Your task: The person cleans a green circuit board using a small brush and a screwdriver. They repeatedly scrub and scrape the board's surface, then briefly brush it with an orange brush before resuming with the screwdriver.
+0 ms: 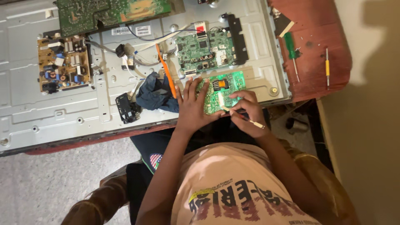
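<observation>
A small green circuit board (223, 89) lies lit up on the near edge of a grey metal back panel (50, 104). My left hand (192, 108) rests flat on the board's left part, fingers spread. My right hand (246, 111) grips a thin brush-like tool (243, 117) with a pale handle, its tip at the board's lower right. A larger green main board (204, 50) sits just beyond.
A brown power board (63, 62) lies at the left, another green board (112, 12) at the top. A dark cloth (156, 93), an orange pry tool (166, 73) and a black part (126, 108) lie left of my hands. Two screwdrivers (293, 54) (327, 66) rest on the red-brown table (321, 37).
</observation>
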